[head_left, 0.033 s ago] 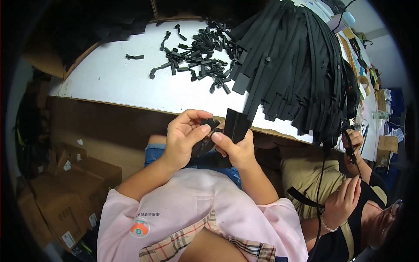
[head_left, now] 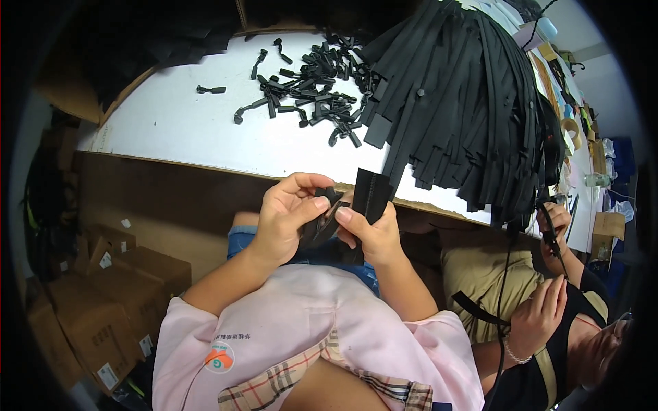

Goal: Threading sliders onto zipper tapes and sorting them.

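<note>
A black zipper tape (head_left: 371,191) with a fine ridged line down its middle is in my hands, over my lap just in front of the table edge. My right hand (head_left: 378,236) is closed on it, thumb pressed on the near side, with one flat end standing up above the fingers. My left hand (head_left: 284,212) is closed too, its thumb and forefinger pinching a dark part at the tape's other end. Whether a small separate piece sits in that pinch cannot be made out. Dark folds hang between the two hands.
Small black zipper sliders with pulls (head_left: 322,85) lie heaped on the white table (head_left: 199,137). A thick bundle of black tapes (head_left: 466,109) drapes over its right side. Cardboard boxes (head_left: 103,294) stand at lower left. A co-worker (head_left: 541,308) sits close on my right, handling black strips.
The upright end of the zipper tape has turned slightly, so its ridged line shows more clearly. Both hands have barely moved.
</note>
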Available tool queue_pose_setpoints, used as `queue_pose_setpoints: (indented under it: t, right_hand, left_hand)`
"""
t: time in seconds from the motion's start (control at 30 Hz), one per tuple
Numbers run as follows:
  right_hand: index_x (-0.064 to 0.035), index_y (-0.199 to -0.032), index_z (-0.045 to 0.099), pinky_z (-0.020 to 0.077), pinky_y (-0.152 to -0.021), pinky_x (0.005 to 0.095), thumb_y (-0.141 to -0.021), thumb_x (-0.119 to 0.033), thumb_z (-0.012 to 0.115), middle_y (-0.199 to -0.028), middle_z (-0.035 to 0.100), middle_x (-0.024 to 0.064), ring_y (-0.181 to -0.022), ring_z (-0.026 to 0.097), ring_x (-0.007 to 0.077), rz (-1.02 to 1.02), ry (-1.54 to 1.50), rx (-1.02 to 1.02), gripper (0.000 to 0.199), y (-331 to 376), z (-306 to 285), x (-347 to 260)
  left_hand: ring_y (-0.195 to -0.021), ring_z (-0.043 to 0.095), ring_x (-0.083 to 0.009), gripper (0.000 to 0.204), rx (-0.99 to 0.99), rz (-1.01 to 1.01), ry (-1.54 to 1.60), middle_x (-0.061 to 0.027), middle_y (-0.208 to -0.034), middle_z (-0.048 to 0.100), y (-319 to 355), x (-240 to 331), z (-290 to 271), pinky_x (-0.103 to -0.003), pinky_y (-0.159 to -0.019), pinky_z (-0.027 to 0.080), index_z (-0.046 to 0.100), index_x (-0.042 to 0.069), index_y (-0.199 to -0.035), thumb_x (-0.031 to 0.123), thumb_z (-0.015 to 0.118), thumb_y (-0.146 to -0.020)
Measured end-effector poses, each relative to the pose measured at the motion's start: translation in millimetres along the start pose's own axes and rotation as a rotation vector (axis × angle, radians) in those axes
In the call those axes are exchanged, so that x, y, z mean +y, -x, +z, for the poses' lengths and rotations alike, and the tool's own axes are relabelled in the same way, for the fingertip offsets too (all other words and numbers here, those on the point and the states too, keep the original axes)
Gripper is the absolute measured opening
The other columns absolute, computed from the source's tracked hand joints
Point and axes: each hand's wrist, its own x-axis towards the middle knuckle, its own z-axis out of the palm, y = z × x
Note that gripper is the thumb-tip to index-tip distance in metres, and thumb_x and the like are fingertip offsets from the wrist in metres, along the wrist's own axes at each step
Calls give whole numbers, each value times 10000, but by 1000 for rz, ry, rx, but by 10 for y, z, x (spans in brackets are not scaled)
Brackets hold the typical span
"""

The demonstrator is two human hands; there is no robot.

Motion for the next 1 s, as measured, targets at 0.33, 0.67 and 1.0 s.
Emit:
queue_pose_setpoints:
  t: [0.33,0.67,1.0]
  right_hand:
    - [-20,-699,509,326,-369,193,-690,-37,565,-561,480,40,-409,411,80,287,-293,-110,59,-2,-42,-43]
    - [-22,-718,527,313,-377,188,-778,-151,565,-540,460,1,-417,398,60,-26,17,150,147,106,171,102]
    - [-50,-690,502,311,-381,179,-810,-250,567,-602,472,-2,-449,400,47,52,-89,44,241,197,148,-6]
  left_hand:
    - [-718,526,-57,215,-269,-95,-44,-71,-833,570,8,58,-105,-192,-643,447,528,-54,-941,-48,499,-728]
    - [-709,481,-40,222,-227,18,-176,-54,-861,539,33,54,-32,-159,-609,394,501,-56,-966,-53,470,-747]
    - [-586,350,-32,258,-328,94,-342,-6,-805,488,146,82,-57,-163,-533,322,512,-13,-989,31,597,-749]
